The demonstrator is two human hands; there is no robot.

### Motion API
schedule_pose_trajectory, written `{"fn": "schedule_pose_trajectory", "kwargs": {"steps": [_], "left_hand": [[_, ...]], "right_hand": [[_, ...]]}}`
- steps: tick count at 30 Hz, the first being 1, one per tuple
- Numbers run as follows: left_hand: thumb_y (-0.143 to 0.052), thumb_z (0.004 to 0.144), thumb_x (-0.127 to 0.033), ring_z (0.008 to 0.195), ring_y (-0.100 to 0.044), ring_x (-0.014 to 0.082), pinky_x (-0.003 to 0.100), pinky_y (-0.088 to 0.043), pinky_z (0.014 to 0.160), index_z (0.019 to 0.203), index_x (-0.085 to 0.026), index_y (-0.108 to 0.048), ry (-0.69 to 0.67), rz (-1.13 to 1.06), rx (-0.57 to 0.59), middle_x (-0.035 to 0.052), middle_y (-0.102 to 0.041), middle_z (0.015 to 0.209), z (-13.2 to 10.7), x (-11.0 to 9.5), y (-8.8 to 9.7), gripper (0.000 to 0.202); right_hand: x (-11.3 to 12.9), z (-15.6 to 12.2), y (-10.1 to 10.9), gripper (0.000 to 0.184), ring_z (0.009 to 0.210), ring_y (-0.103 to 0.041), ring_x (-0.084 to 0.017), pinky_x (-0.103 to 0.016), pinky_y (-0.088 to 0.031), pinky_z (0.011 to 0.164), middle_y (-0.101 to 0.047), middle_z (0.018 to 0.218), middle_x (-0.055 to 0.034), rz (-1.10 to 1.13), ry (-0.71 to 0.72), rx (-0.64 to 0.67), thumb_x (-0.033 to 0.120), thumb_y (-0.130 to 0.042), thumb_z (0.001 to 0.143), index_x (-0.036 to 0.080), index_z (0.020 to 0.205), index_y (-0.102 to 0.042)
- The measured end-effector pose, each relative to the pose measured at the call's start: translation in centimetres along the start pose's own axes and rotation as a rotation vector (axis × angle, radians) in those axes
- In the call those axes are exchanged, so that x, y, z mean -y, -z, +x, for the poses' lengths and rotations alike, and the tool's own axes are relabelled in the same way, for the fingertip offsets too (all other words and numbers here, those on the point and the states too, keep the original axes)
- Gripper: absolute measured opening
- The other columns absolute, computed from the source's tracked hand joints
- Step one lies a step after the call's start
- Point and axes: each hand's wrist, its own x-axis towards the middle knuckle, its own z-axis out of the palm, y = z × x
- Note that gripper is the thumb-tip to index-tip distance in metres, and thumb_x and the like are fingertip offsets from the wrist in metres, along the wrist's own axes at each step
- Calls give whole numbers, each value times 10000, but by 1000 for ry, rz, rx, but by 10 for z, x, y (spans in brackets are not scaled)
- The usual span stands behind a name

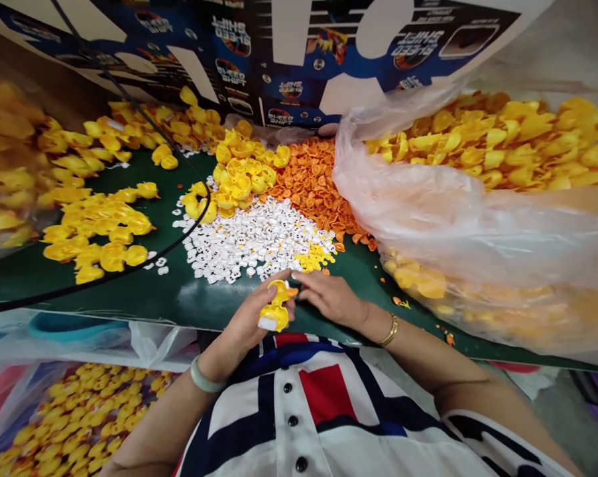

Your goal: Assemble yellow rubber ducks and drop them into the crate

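Observation:
My left hand (252, 318) is closed round a yellow toy duck body (275, 309) with a white piece at its lower end, held just above the near edge of the dark green table (179, 295). My right hand (329, 295) pinches at the duck's front, where a small orange beak piece (292, 291) shows. Just beyond my hands lie a heap of small white parts (252, 242), a little patch of tiny yellow parts (315, 258) and a pile of orange beak parts (311, 182).
Loose yellow duck bodies (97, 225) cover the table's left and far side, with a mound (244, 172) in the middle. A big clear plastic bag (478, 218) full of ducks fills the right. Another bag of ducks (75, 417) sits below the table at left. A black cable (144, 258) crosses the table.

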Motion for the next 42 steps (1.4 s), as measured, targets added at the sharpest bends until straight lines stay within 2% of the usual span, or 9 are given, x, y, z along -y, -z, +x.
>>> {"fn": "schedule_pose_trajectory", "kwargs": {"steps": [4, 7, 10, 15, 20, 26, 34, 37, 42], "left_hand": [[-629, 866, -369, 626, -632, 182, 268, -499, 542, 1287, -187, -527, -91, -35, -32, 53, -646, 786, 7, -12, 0, 470], [-628, 863, -372, 614, -627, 181, 271, -498, 535, 1186, -183, -562, -105, -36, -8, 52, -635, 772, 14, -17, -2, 380], [-626, 864, -383, 624, -625, 173, 268, -499, 548, 1131, -186, -578, -110, -75, -2, 51, -629, 781, 23, -16, -7, 335], [-671, 836, -443, 692, -640, 173, 298, -538, 649, 1130, -163, -591, -160, -110, -135, 54, -640, 824, 37, -16, -15, 414], [-682, 832, -458, 686, -628, 145, 283, -529, 683, 1057, -161, -608, -261, -193, -251, 39, -644, 839, 45, -21, -21, 379], [-687, 835, -442, 667, -623, 127, 241, -484, 617, 1027, -159, -621, -276, -220, -322, 27, -651, 841, 46, -20, -25, 349], [-692, 834, -350, 673, -622, 123, 227, -494, 607, 1037, -143, -621, -237, -213, -364, 22, -654, 832, 39, -22, -22, 299], [-683, 837, -340, 654, -616, 129, 238, -492, 596, 1005, -141, -604, -215, -249, -380, 27, -648, 805, 39, -24, -21, 272], [-652, 864, -371, 674, -623, 144, 267, -513, 625, 1009, -158, -596, -263, -260, -433, 32, -649, 823, 41, -24, -15, 264]], "right_hand": [[-39, -11, 31, 214, 921, -630, -199, -332, -511, 843, -646, 1001, -77, -96, -270, -129, 275, -462, 1004, 207, 1091, -646], [-58, -15, 39, 166, 864, -618, -198, -320, -500, 782, -619, 963, -69, -224, -367, -18, 288, -528, 967, 204, 1003, -666], [-64, -14, 33, 172, 846, -609, -189, -288, -472, 726, -617, 932, -62, -336, -376, 61, 307, -538, 966, 205, 948, -676], [-63, -11, 25, 253, 810, -593, -185, -276, -407, 605, -617, 913, -74, -475, -317, 93, 283, -460, 983, 186, 892, -676], [-35, 0, 19, 216, 843, -613, -180, -280, -462, 678, -639, 983, -78, -311, -163, -88, 256, -472, 970, 202, 1005, -678], [12, 25, 6, 282, 882, -583, -200, -316, -467, 714, -636, 964, -86, -236, 232, 111, 249, -392, 1008, 225, 1057, -668], [14, 31, -3, 322, 741, -531, -201, -336, -434, 588, -618, 857, -82, -437, 438, 145, 173, -324, 1029, 138, 1137, -626], [15, 24, -8, 367, 778, -556, -223, -360, -468, 597, -642, 928, -109, -460, 441, 150, 142, -288, 1023, 100, 1269, -557], [18, 18, -20, 386, 883, -601, -245, -382, -529, 694, -645, 1072, -126, -230, 226, 196, 227, -344, 1026, 162, 1367, -511]]}}
